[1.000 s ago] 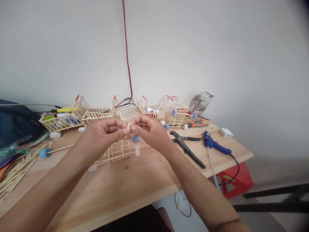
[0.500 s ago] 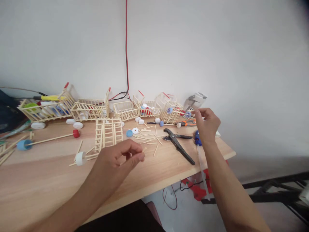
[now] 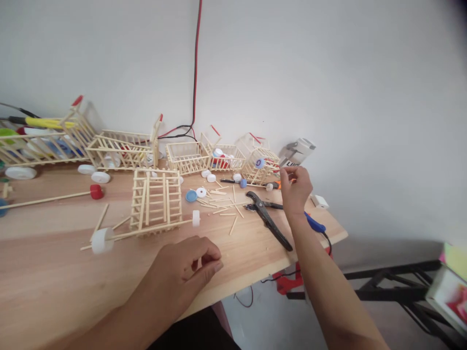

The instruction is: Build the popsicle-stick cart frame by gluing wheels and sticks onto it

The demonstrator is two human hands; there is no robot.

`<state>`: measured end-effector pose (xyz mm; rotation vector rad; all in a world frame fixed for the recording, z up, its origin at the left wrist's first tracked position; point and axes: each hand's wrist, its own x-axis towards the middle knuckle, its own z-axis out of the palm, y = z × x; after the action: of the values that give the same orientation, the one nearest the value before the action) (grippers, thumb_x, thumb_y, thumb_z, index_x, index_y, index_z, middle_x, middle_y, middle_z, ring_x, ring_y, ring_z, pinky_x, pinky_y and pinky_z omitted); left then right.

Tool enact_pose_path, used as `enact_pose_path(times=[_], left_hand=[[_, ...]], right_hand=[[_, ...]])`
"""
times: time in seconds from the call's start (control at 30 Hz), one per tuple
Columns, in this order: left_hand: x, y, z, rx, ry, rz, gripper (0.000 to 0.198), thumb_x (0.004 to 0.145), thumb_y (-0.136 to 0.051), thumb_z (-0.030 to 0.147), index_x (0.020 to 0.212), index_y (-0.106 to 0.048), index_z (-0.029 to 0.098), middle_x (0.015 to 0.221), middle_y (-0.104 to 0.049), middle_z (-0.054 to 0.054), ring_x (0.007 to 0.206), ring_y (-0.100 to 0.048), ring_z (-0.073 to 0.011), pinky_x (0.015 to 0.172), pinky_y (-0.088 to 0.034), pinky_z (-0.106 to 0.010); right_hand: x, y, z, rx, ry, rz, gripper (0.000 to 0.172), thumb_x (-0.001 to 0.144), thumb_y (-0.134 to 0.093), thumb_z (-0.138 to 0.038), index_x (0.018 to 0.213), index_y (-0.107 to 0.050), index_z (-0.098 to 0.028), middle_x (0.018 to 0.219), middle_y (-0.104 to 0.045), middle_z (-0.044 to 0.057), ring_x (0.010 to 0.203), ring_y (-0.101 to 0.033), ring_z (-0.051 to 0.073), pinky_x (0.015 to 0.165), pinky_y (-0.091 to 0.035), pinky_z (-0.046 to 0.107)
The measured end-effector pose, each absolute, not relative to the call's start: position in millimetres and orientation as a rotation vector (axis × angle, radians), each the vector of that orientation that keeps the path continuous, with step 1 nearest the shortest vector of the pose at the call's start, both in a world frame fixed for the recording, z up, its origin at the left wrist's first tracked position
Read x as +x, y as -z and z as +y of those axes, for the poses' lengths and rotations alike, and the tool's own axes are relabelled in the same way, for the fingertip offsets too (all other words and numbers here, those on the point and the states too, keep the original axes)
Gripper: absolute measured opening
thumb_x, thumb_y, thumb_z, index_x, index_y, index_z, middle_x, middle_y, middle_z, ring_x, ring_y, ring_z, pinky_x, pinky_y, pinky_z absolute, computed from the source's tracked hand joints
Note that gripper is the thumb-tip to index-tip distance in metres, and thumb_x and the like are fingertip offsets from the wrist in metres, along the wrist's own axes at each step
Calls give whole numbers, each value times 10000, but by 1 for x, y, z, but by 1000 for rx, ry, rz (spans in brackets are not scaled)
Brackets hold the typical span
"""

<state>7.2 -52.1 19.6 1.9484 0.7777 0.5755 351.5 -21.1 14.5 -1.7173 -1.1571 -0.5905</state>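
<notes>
My left hand [image 3: 184, 272] hovers just above the wooden table [image 3: 54, 272] near its front edge, fingers curled in a pinch on a short wooden stick. Just beyond it lies a stick-built cart frame [image 3: 156, 200] with an axle and white cap wheels [image 3: 103, 240]. My right hand [image 3: 296, 187] is raised over the table's right end, fingers half curled and apart, nothing visible in them. It is above the blue glue gun [image 3: 315, 223], beside the black pliers [image 3: 268, 218] and orange-handled pliers [image 3: 274, 184].
Several stick carts [image 3: 120, 148] with bottle caps line the wall. Loose sticks [image 3: 222, 206], a blue cap [image 3: 190, 196] and a red cap on a stick [image 3: 96, 191] lie about. A red-and-black cable [image 3: 196, 73] hangs down the wall. A red stool [image 3: 290, 284] and black metal frame [image 3: 394, 287] stand beyond the table's right edge.
My hands, together in front of me a second ago, have parted. The right one reached to the table's right end; the left dropped toward the front edge with the stick. The view swung right.
</notes>
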Motion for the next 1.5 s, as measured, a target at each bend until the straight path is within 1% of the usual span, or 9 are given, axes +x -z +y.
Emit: enact_pose_path(times=[0.23, 0.37, 0.47, 0.7, 0.87, 1.07, 1.27, 1.4, 1.5], left_hand=[[5, -16, -54, 1924, -583, 791, 154, 862, -546, 300, 756, -630, 225, 710, -655, 26, 649, -554, -129, 621, -379, -260], [6, -12, -55, 1905, -584, 790, 145, 857, -551, 290, 750, -625, 227, 705, -653, 34, 647, -550, -126, 623, -378, -257], [6, -10, -55, 1898, -615, 791, 149, 858, -561, 298, 741, -619, 228, 688, -644, 38, 639, -544, -125, 621, -372, -257], [7, -6, -56, 1905, -633, 797, 132, 851, -569, 291, 748, -630, 237, 699, -657, 36, 637, -542, -129, 609, -375, -260], [7, -4, -57, 1871, -642, 801, 157, 859, -563, 316, 740, -628, 236, 680, -642, 38, 633, -534, -129, 610, -366, -266], [8, -5, -58, 1829, -625, 815, 142, 852, -564, 299, 739, -625, 238, 693, -634, 55, 647, -525, -118, 627, -355, -258], [7, -8, -58, 1803, -594, 832, 139, 849, -564, 288, 739, -634, 240, 674, -627, 45, 628, -520, -125, 606, -353, -262], [7, -10, -59, 1803, -575, 834, 139, 844, -566, 291, 740, -640, 236, 676, -628, 45, 633, -513, -124, 611, -341, -263], [7, -12, -58, 1771, -537, 873, 158, 843, -563, 295, 725, -642, 225, 651, -610, 42, 624, -502, -124, 609, -334, -262]], right_hand=[[359, -20, -21, -1651, 659, -1123, 215, 913, -525, -403, 909, -596, -201, 869, -646, 29, 778, -587, 159, 711, -438, 289], [364, -24, -16, -1637, 610, -1164, 176, 887, -553, -370, 873, -604, -202, 833, -665, 22, 771, -613, 161, 705, -435, 282], [369, -25, -11, -1704, 615, -1248, 171, 869, -562, -367, 855, -617, -206, 834, -684, 26, 773, -626, 172, 746, -437, 301], [371, -30, -14, -1804, 727, -1393, 162, 852, -555, -345, 788, -628, -214, 803, -681, 15, 719, -589, 179, 831, -406, 369], [369, -30, -14, -1820, 774, -1393, 152, 854, -565, -321, 775, -630, -207, 811, -667, 10, 710, -577, 171, 817, -372, 367], [370, -26, -8, -1817, 806, -1393, 158, 855, -567, -301, 754, -639, -203, 783, -656, 10, 723, -577, 174, 799, -350, 361], [373, -32, -10, -1877, 830, -1473, 156, 853, -559, -303, 775, -654, -209, 840, -686, 34, 763, -585, 194, 822, -342, 377], [373, -37, -13, -1910, 844, -1540, 153, 851, -554, -278, 761, -656, -209, 834, -688, 32, 788, -598, 199, 839, -338, 383], [370, -40, -17, -1881, 849, -1524, 136, 858, -558, -277, 789, -650, -203, 836, -678, 29, 770, -595, 187, 836, -353, 376]])
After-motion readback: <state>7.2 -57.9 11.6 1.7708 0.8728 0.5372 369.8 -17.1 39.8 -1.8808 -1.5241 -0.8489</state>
